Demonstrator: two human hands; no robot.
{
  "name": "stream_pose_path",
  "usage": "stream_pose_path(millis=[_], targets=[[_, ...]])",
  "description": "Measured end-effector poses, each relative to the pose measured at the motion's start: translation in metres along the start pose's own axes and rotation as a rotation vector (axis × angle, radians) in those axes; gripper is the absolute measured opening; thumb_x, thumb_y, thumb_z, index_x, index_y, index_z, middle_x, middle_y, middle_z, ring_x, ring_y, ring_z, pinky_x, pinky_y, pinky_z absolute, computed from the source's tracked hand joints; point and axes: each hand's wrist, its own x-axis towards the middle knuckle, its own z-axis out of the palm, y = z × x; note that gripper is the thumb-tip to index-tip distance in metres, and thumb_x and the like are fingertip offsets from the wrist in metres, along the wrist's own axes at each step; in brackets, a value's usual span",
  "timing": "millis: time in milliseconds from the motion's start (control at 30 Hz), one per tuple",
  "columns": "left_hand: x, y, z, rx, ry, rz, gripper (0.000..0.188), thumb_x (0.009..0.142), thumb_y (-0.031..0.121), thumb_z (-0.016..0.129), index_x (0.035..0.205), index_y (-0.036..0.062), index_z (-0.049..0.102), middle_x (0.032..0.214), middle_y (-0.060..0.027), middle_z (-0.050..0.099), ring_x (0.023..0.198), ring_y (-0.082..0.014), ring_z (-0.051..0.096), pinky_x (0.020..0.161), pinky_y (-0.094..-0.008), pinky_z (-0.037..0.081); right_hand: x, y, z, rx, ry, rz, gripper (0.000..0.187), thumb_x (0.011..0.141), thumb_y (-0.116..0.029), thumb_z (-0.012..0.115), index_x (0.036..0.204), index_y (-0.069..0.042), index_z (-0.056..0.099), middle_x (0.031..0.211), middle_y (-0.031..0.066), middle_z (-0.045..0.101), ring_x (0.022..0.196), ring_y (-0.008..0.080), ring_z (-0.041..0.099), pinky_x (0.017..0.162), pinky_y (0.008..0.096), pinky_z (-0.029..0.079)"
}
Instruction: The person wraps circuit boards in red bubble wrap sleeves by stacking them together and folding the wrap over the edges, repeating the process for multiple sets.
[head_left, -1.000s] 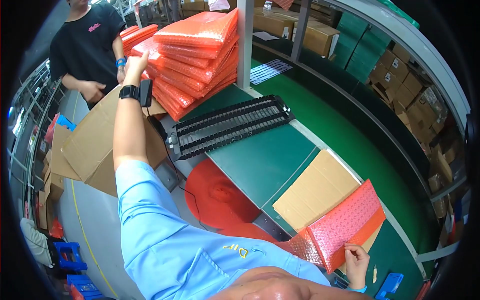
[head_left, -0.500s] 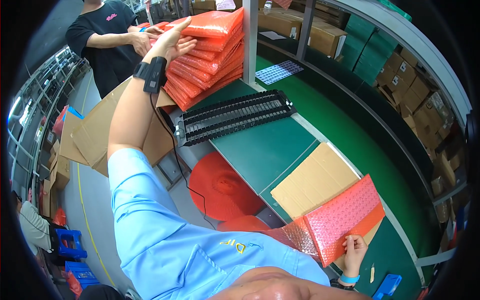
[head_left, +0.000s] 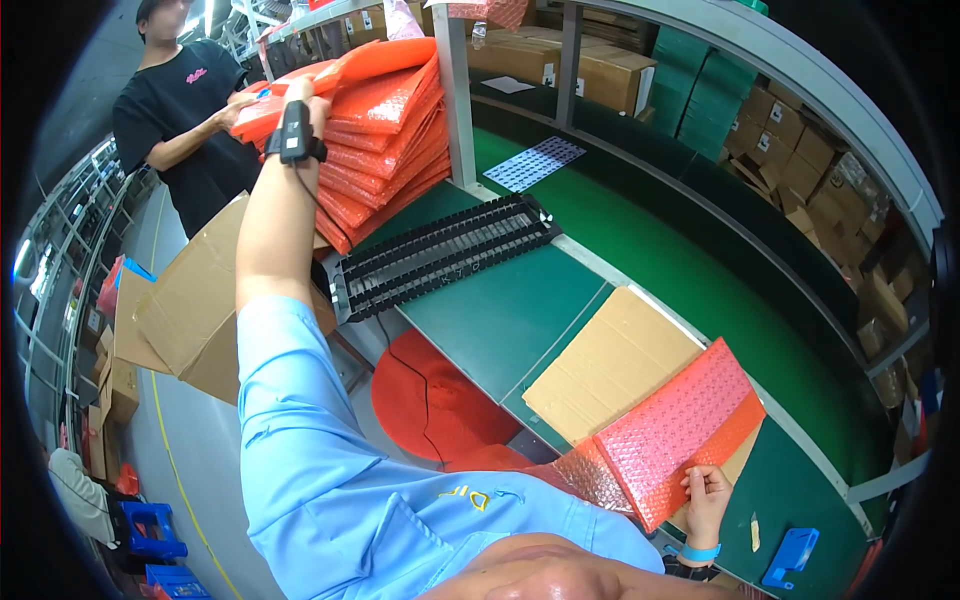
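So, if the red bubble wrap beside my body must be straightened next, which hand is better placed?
Probably the right hand: its fingertips are at the edge of the bubble wrap, while the left hand is stretched far away, at the stack of red packs.

From here I have room for a hand over the green table between the black rack and the cardboard; beyond the rack, the red bag stack and metal post block me.
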Motion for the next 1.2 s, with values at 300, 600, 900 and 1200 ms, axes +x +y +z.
stream_pose_path(millis=[300, 600, 900, 1200], targets=[[0.062, 0.061, -0.062, 0.109, -0.003, 0.269, 0.024, 0.087, 0.007, 0.063, 0.111, 0.0047, 0.062, 0.093, -0.0106, 0.065, 0.074, -0.0246, 0.064, 0.066, -0.0351, 0.054, 0.003, -0.005, 0.003, 0.007, 0.046, 0.051, 0.010, 0.096, -0.007, 0.063, 0.089, 0.000, 0.065, 0.076, 0.0034, 0.066, 0.065, 0.0063, 0.057, 0.058, 0.0201, 0.043], [0.143, 0.088, -0.169, 0.400, -0.064, 0.207, 0.020, 0.098, 0.016, 0.053, 0.114, 0.0069, 0.062, 0.094, -0.0122, 0.070, 0.078, -0.0274, 0.071, 0.075, -0.0398, 0.059, 0.002, 0.001, 0.001, 0.022, 0.029, 0.039, 0.011, 0.097, -0.008, 0.063, 0.089, 0.000, 0.065, 0.075, 0.0031, 0.066, 0.064, 0.0057, 0.056, 0.057, 0.0200, 0.042], [0.092, 0.028, -0.170, 1.219, 0.194, 0.119, 0.049, 0.098, 0.044, 0.051, 0.097, -0.0014, 0.068, 0.078, -0.0171, 0.069, 0.072, -0.0272, 0.069, 0.061, -0.0445, 0.055, -0.013, -0.008, 0.016, 0.006, 0.095, 0.022, 0.011, 0.096, -0.007, 0.063, 0.089, 0.000, 0.066, 0.075, 0.0019, 0.065, 0.066, 0.0060, 0.057, 0.059, 0.0200, 0.043], [-0.267, -0.072, 0.014, 0.904, -0.898, 0.820, 0.020, 0.096, 0.009, 0.061, 0.113, 0.0018, 0.067, 0.117, -0.0091, 0.068, 0.104, -0.0169, 0.063, 0.092, -0.0305, 0.049, 0.013, 0.015, -0.014, 0.140, 0.316, -0.071, 0.011, 0.097, -0.007, 0.064, 0.089, 0.001, 0.066, 0.074, -0.0011, 0.062, 0.067, 0.0048, 0.056, 0.061, 0.0209, 0.045]])
